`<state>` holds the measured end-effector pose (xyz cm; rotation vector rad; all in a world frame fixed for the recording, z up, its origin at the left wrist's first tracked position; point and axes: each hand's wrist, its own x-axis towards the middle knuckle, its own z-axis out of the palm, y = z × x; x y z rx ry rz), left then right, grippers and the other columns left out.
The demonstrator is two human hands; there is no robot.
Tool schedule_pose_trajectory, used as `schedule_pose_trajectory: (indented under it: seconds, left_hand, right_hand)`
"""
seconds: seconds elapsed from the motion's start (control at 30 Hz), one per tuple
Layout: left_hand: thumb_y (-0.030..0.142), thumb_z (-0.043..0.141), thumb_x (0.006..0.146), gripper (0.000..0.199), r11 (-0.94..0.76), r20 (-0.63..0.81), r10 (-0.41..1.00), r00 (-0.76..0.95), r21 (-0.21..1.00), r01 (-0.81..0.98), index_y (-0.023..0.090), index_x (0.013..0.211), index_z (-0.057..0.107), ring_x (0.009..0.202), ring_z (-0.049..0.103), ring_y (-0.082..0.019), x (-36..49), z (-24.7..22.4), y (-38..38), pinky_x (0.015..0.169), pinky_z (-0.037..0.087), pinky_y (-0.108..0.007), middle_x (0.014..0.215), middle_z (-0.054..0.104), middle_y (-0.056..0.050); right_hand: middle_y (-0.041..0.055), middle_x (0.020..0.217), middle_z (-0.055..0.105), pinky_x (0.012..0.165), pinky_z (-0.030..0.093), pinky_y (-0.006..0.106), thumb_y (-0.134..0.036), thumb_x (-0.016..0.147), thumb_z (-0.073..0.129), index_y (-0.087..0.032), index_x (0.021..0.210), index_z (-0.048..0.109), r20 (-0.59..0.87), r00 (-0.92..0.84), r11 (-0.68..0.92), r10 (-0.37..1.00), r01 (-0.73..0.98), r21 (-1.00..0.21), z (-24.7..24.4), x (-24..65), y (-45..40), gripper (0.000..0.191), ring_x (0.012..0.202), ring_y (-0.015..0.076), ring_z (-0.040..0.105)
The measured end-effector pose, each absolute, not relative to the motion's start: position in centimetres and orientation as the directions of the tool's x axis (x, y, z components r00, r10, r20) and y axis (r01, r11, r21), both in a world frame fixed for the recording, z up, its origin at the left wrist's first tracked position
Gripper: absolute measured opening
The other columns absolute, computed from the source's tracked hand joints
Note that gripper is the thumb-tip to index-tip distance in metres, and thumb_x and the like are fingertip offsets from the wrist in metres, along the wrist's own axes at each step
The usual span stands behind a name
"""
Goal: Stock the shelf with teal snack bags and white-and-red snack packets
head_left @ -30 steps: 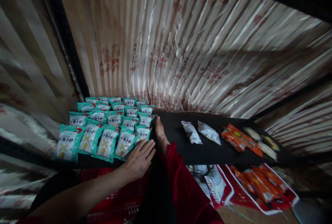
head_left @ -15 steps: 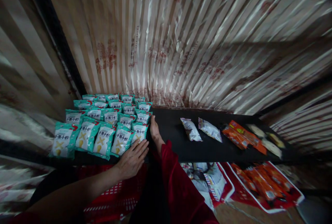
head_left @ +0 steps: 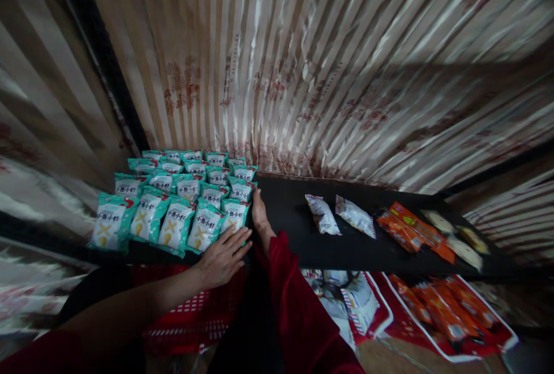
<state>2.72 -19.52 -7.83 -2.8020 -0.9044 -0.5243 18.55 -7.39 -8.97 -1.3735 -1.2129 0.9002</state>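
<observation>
Several teal and white snack bags (head_left: 173, 227) stand in rows on the left part of the black shelf (head_left: 294, 206). My left hand (head_left: 223, 257), fingers extended and slightly spread, rests against the lower front of the rightmost front bag (head_left: 235, 215). Upright along the right side of the same rows is my right hand (head_left: 260, 212), its palm turned toward the bags and its fingers stretched out. Neither hand is wrapped round a bag.
Two white bags (head_left: 322, 215), orange packets (head_left: 413, 229) and pale packets (head_left: 465, 251) lie farther right on the shelf. Below are a red basket (head_left: 186, 328) and red containers with white and orange packets. A striped sheet (head_left: 277, 62) hangs behind.
The view has shifted slightly, so the shelf's right-hand items appear farther right. Both hands keep nearly the same places against the bags.
</observation>
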Motion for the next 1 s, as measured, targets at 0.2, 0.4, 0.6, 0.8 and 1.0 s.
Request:
schedule_pose_trajectory:
  seconds: [0.2, 0.4, 0.6, 0.8, 1.0]
  left_hand:
    - [0.031, 0.043, 0.092, 0.047, -0.788, 0.401, 0.545, 0.736, -0.054, 0.613, 0.015, 0.137, 0.042, 0.142, 0.021, -0.023, 2.3, -7.4, -20.9, 0.117, 0.011, -0.042, 0.151, 0.031, -0.012]
    - [0.026, 0.044, 0.091, 0.049, -0.608, 0.498, 0.699, 0.513, 0.036, 0.793, 0.016, 0.139, 0.04, 0.141, 0.021, -0.027, 0.2, -8.2, -24.5, 0.115, 0.019, -0.045, 0.151, 0.03, -0.012]
    - [0.013, 0.042, 0.088, 0.054, -0.526, 0.51, 0.747, 0.426, 0.062, 0.848, 0.013, 0.141, 0.036, 0.142, 0.019, -0.029, -3.3, -9.8, -27.6, 0.112, 0.026, -0.047, 0.153, 0.025, -0.016]
    - [0.02, 0.042, 0.09, 0.052, -0.49, 0.464, 0.788, 0.406, 0.071, 0.869, 0.011, 0.14, 0.037, 0.142, 0.019, -0.027, -3.4, -10.2, -26.5, 0.114, 0.023, -0.046, 0.151, 0.031, -0.015]
    - [0.019, 0.042, 0.087, 0.053, -0.445, 0.467, 0.815, 0.342, 0.127, 0.886, 0.009, 0.139, 0.038, 0.142, 0.018, -0.027, -2.3, -10.5, -26.0, 0.114, 0.024, -0.046, 0.151, 0.029, -0.015]
  right_hand:
    - [0.006, 0.15, 0.032, 0.117, 0.016, 0.04, -0.065, 0.089, 0.02, -0.017, 0.144, 0.034, 0.058, 0.211, 0.016, 0.976, 0.196, -0.98, -8.0, 18.7, -10.1, 0.074, 0.141, 0.0196, 0.025]
    - [0.0089, 0.151, 0.03, 0.117, 0.018, 0.041, -0.06, 0.091, 0.029, -0.014, 0.144, 0.033, 0.207, 0.17, 0.106, 0.963, 0.466, -0.878, -8.2, 17.9, -15.1, 0.07, 0.141, 0.0202, 0.025]
    - [0.0109, 0.153, 0.027, 0.115, 0.024, 0.045, -0.052, 0.092, 0.034, -0.014, 0.147, 0.025, 0.33, 0.053, 0.205, 0.943, 0.688, -0.696, -9.6, 16.9, -18.5, 0.067, 0.142, 0.0222, 0.021]
    - [0.0162, 0.152, 0.025, 0.114, 0.025, 0.046, -0.051, 0.092, 0.036, -0.011, 0.148, 0.019, 0.369, 0.022, 0.228, 0.929, 0.751, -0.619, -10.1, 16.4, -18.5, 0.071, 0.142, 0.0242, 0.02]
    - [0.0152, 0.154, 0.021, 0.112, 0.028, 0.049, -0.046, 0.094, 0.037, -0.015, 0.148, 0.018, 0.47, -0.023, 0.311, 0.882, 0.778, -0.546, -9.9, 16.2, -19.0, 0.065, 0.143, 0.0255, 0.018]
